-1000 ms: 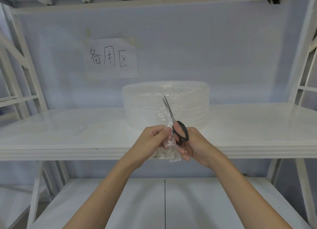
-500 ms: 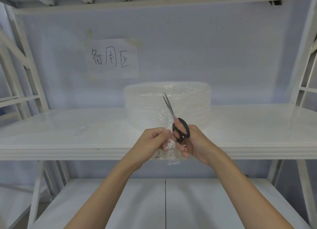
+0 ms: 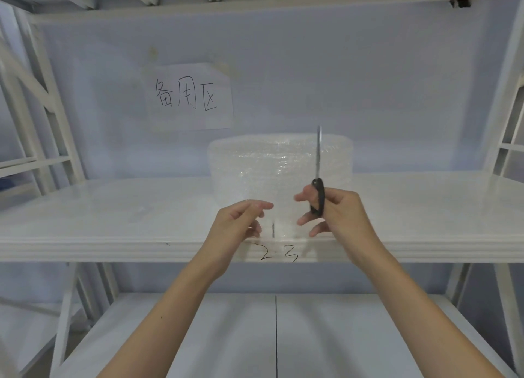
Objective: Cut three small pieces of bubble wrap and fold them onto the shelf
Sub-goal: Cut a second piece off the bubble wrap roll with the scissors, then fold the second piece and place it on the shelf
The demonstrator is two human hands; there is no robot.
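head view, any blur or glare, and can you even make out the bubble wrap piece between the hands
Head view: wide-angle bending at the shelf frame's edges; soft glare on its glossy top; slight motion blur on the left hand and right hand; the clear bubble wrap piece between them is barely visible; the scissors read sharply.

Two bare forearms and hands [image 3: 286,216], without sleeves, gloves or jewellery.

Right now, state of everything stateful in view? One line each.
left hand: pinches the left edge of the bubble wrap piece
right hand: grips the scissors, fingertips on the piece's right edge
scissors: blades closed, pointing up
bubble wrap piece: spread flat between the hands
bubble wrap roll: lying on the shelf
paper sign: stuck to the back wall
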